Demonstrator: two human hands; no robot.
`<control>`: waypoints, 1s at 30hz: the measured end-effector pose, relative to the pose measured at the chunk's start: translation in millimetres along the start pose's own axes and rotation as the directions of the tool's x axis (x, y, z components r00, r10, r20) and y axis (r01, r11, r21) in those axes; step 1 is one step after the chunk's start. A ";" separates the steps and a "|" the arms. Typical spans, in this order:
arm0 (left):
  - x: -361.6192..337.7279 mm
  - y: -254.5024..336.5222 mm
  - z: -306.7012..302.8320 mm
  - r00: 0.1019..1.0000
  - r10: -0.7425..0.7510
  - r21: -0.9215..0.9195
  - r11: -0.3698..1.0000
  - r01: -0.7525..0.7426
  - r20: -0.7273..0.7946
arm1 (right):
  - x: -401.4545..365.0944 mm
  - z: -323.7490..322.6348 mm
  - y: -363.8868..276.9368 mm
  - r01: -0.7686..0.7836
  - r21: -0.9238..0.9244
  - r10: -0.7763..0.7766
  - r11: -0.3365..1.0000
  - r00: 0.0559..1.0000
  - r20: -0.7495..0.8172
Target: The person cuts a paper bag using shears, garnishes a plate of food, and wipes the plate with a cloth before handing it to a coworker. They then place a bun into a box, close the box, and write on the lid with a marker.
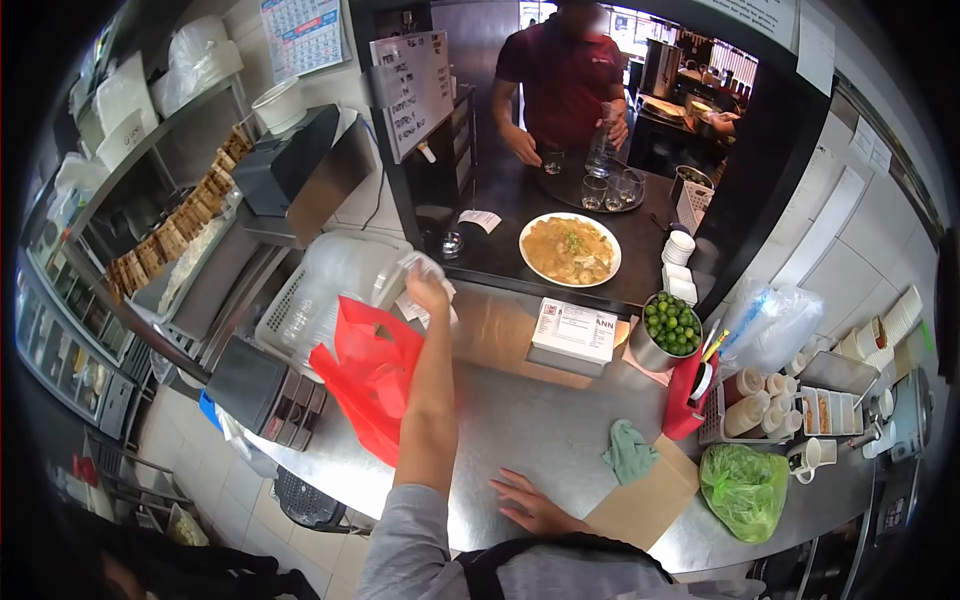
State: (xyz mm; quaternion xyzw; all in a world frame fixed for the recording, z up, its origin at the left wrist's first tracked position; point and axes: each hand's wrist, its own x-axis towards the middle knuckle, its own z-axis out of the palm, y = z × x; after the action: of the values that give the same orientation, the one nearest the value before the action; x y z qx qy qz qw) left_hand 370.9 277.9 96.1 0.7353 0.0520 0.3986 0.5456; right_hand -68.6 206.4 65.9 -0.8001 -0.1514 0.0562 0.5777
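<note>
Left hand (428, 288), grip unclear, is touching flimsy-looking clear plastic (410, 263) beyond red bag (372, 365), best edge-held; right hand (535, 506) is resting apart, fingers spread

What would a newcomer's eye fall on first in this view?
Probably the bright red bag on the left of the steel counter, just below the left hand. Next, the big white plate of yellowish food on the dark ledge, then the metal tub of green fruit right of it.
</note>
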 end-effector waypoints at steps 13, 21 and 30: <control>51.2 -244.4 49.3 0.658 0.640 0.453 0.487 -0.747 0.397 | -126.9 -82.7 -44.0 -0.383 0.080 0.269 0.920 0.472 -0.839; 68.6 -155.2 52.7 0.510 -0.274 0.547 0.078 -0.833 0.815 | -222.4 -83.6 -50.4 -0.170 0.381 0.287 0.909 -0.407 -0.867; -168.3 -10.3 -14.5 0.889 0.030 -0.262 0.960 0.102 0.457 | -130.0 -100.4 38.5 -0.719 -0.317 -0.178 0.618 0.264 -0.948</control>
State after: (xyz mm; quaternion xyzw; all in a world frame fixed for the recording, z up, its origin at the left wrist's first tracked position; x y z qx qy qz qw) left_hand 251.3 207.0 -0.4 0.7230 -0.1205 0.2076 0.6478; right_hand -158.4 64.3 51.4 -0.8417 0.3612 -0.3666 0.1633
